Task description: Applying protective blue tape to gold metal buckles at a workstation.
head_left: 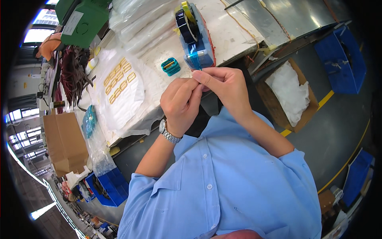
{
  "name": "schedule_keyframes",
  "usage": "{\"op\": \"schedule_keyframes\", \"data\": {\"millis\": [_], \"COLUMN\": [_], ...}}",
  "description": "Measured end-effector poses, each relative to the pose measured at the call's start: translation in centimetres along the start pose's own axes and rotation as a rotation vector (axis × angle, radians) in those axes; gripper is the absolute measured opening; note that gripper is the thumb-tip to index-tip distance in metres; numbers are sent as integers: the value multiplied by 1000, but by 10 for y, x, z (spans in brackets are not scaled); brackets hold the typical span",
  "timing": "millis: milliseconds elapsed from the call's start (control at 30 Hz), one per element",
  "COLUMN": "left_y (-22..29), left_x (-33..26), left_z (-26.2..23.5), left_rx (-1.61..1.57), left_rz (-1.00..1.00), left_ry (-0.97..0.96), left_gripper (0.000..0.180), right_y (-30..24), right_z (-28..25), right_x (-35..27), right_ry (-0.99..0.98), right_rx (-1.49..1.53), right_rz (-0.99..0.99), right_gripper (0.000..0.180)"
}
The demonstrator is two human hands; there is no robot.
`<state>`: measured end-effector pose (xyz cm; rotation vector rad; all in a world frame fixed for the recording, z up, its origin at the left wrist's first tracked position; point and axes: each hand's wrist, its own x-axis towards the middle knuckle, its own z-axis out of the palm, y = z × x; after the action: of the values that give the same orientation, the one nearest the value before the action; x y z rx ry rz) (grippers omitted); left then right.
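Note:
My left hand (181, 101), with a metal watch (169, 132) on its wrist, and my right hand (229, 85) meet fingertip to fingertip at the table's front edge. Both are closed in a pinch; what lies between the fingers is hidden. Just beyond them stands a blue-grey tape dispenser (203, 44) with a dark roll of tape (186, 27) and a yellow one (188, 11). A strip of blue tape (194, 59) comes down its front toward my fingertips. Left of the dispenser lies a small teal-wrapped bundle (170, 66) with gold metal showing inside.
Gold rectangular rings (119, 79) lie in rows on a white sheet (137, 85) at the left. Clear plastic wrap (139, 24) and a green bin (83, 20) are behind. A carton with white wadding (290, 87) and a blue crate (342, 59) stand right of the table.

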<state>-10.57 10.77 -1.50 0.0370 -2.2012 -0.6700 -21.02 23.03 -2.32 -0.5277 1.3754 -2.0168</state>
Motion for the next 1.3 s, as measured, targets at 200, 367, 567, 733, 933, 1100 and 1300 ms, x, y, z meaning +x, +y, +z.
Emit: {"op": "schedule_keyframes", "data": {"millis": [200,367,567,733,933,1100,1300], "left_y": [-3,-5,-1,-5,3,1,-3], "left_x": [-6,-6,-5,-3,3,6,0], "left_z": [3,5,0,2,-5,-5,4], "left_rx": [38,5,-74,-244,-199,-156,-249], "left_rz": [-95,-185,-328,-422,-408,-410,-448], "left_ry": [-80,-64,-104,-59,-93,-138,-111], "left_gripper": [8,9,8,8,9,12,13], "right_y": [7,4,11,2,4,8,40], "right_z": [0,-12,-15,-22,-19,-22,-25], "right_x": [2,10,9,11,14,16,11], "right_ry": [31,-48,-101,-225,-192,-150,-73], "right_rx": [45,-69,-110,-138,-80,-177,-115], "right_rz": [58,62,-50,-22,-111,-109,-123], "right_gripper": [33,31,32,40,43,39,35]}}
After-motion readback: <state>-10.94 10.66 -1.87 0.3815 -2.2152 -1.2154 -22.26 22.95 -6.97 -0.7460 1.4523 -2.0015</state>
